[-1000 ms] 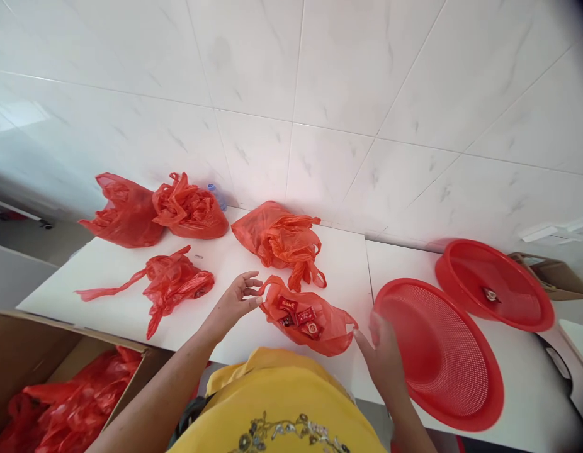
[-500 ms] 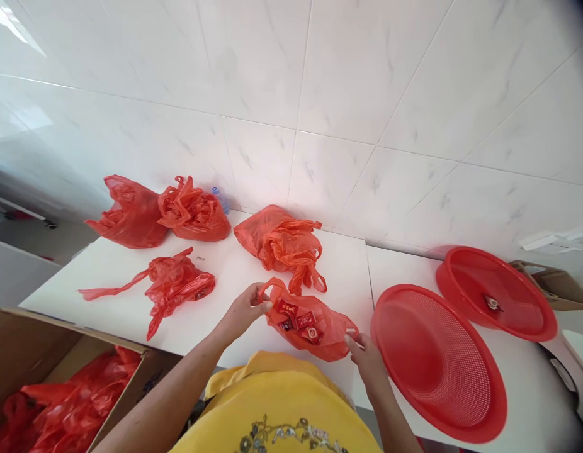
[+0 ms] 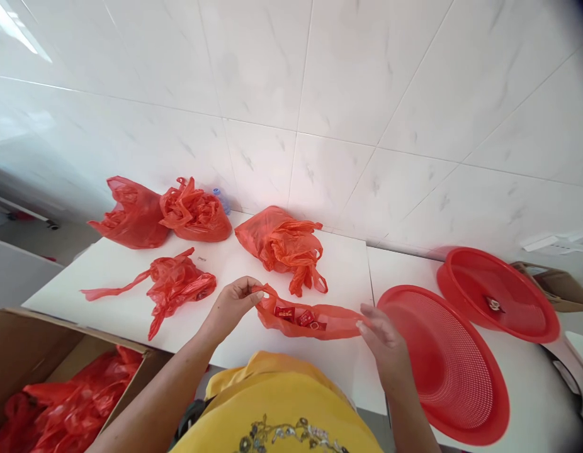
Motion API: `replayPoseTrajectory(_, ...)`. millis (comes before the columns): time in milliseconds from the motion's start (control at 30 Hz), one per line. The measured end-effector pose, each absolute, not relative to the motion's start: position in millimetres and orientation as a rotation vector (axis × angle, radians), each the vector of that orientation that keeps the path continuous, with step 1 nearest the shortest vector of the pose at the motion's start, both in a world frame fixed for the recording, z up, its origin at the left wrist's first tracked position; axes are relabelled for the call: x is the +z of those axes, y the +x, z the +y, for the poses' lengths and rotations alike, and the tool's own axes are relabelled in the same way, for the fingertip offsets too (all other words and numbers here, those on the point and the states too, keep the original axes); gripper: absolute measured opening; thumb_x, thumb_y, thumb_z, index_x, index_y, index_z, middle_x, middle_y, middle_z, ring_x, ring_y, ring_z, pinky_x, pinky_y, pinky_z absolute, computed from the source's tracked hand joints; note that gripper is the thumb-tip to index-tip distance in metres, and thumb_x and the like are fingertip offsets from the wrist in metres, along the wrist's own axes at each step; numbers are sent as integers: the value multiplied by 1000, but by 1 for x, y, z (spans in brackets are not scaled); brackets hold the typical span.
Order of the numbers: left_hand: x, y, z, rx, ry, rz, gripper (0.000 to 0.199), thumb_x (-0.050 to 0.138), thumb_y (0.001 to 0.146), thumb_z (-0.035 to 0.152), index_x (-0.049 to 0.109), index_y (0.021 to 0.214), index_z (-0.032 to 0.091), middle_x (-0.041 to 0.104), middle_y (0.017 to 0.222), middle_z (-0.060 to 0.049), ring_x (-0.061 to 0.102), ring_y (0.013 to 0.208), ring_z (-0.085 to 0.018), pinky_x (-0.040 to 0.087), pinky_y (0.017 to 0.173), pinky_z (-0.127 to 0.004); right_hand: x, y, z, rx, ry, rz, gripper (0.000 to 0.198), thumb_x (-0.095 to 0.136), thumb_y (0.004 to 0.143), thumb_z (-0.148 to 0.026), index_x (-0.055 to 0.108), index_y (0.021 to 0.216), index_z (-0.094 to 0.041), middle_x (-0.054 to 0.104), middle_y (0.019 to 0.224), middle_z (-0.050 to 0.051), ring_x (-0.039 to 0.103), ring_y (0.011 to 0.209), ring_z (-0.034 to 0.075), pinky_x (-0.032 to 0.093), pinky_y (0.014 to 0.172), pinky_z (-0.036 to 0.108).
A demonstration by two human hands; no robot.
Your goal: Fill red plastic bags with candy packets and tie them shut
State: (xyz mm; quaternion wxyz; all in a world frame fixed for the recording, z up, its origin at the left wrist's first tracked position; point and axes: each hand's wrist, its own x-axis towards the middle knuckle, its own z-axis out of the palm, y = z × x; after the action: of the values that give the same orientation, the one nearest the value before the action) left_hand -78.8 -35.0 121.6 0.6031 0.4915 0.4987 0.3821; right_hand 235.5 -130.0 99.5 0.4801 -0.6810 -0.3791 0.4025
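A red plastic bag (image 3: 336, 322) is stretched sideways between my two hands, just above the front of the white table. Inside its mouth lie several small red wrapped packets (image 3: 305, 318). My left hand (image 3: 235, 307) pinches the bag's left end between thumb and fingers. At the opposite end, my right hand (image 3: 384, 333) grips the edge of the plastic with its fingertips. Close behind is a filled red bag (image 3: 275, 242) with loose handles, and a crumpled red bag (image 3: 178, 283) lies to the left of my left hand.
Two red plastic baskets, a near one (image 3: 442, 358) and a far one (image 3: 503, 283) holding a small wrapped piece, stand at the right. Two full red bags (image 3: 135, 214) and a bottle (image 3: 220, 198) are by the wall. A cardboard box (image 3: 41, 343) of red bags is lower left.
My hands have moved apart, the right one going right and up a little. The bag is pulled longer and its mouth is narrower.
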Motion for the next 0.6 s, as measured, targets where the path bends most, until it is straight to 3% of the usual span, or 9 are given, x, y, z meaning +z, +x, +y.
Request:
replayPoseTrajectory(133,117,-73,-37,846,1218,1183,23,68,77,39,60,84,19,61,73,1,55,67,-13,44,65,-26,94,220,-128,1203,-1439,-799,30,72,74,-46,56,69,-21,62,128,9,53,123,29,44,100,46)
replayPoseTrajectory(233,123,-67,-38,829,1452,1294,17,67,76,36,62,78,20,62,80,0,53,70,-13,42,65,-26,90,207,-121,1290,-1313,-700,31,68,78,-50,52,75,-23,71,101,7,62,103,25,49,90,44)
replayPoseTrajectory(300,129,-62,-38,816,1592,1355,15,67,76,35,62,74,20,62,84,-1,52,70,-14,41,65,-27,88,199,-115,1278,-1282,-691,30,63,81,-51,50,77,-24,66,80,2,62,83,20,51,81,39)
replayPoseTrajectory(367,134,-58,-39,772,1621,1378,16,65,77,35,60,71,21,61,80,0,49,66,-13,40,63,-27,88,191,-110,1263,-1260,-703,32,58,85,-51,46,74,-24,54,65,-3,53,63,14,49,68,31)
replayPoseTrajectory(467,138,-51,-42,673,1562,1343,15,64,76,34,58,72,21,59,73,2,47,63,-12,39,60,-26,90,181,-107,1327,-1241,-687,36,45,91,-55,46,73,-23,37,52,-7,30,46,9,32,48,22)
replayPoseTrajectory(533,139,-47,-46,629,1548,1249,11,64,76,30,58,74,20,60,74,2,50,65,-13,41,62,-26,93,174,-108,1388,-1278,-741,36,41,92,-56,52,83,-23,36,51,-7,26,45,8,24,44,21)
replayPoseTrajectory(600,139,-42,-51,596,1548,1124,7,63,75,24,59,75,20,61,77,1,53,70,-13,43,66,-26,95,166,-109,1473,-1318,-903,33,50,89,-52,56,105,-24,42,55,-7,31,47,8,25,45,20)
